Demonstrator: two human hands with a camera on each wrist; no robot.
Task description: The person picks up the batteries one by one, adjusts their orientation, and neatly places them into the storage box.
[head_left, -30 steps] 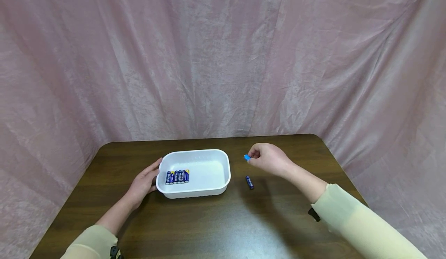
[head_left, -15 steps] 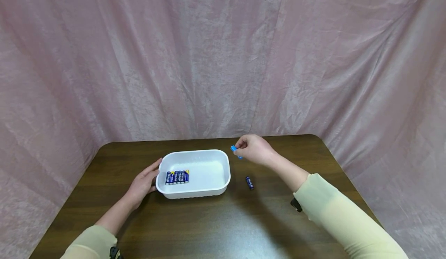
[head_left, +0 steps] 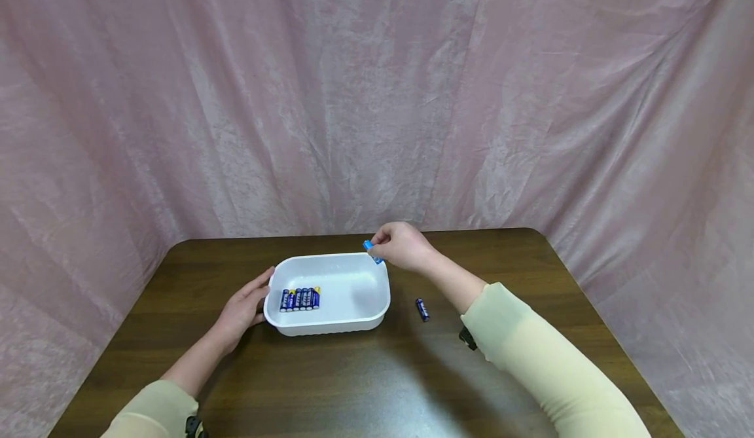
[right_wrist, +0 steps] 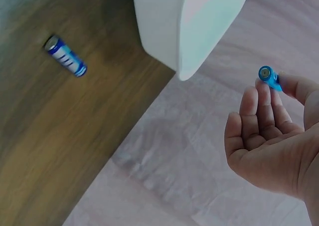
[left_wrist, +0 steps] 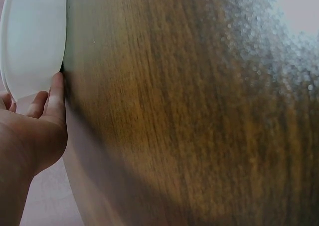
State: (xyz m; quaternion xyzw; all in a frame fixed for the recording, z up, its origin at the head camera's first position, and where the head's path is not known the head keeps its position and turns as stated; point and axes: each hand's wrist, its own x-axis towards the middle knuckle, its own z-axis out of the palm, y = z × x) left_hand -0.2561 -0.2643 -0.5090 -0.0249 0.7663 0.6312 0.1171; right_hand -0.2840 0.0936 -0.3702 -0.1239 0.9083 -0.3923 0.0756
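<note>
My right hand [head_left: 405, 247] pinches a light blue battery [head_left: 372, 252] between thumb and fingertips, above the far right corner of a white plastic tray [head_left: 353, 297]. In the right wrist view, one end of that battery [right_wrist: 269, 77] faces the camera. My left hand [head_left: 238, 313] rests against the tray's left end, fingers and thumb extended along it; the left wrist view shows the fingertips touching the tray wall [left_wrist: 37, 46]. Several dark blue batteries [head_left: 299, 299], some with yellow ends, lie side by side in the tray's left part.
A single dark blue battery [head_left: 422, 310] lies on the brown wooden table [head_left: 330, 385], right of the tray. Pink curtain [head_left: 353, 97] hangs behind the table's far edge.
My right hand has moved left with the light blue battery, from beyond the tray's right side to above its far right corner. The left hand and tray have stayed put.
</note>
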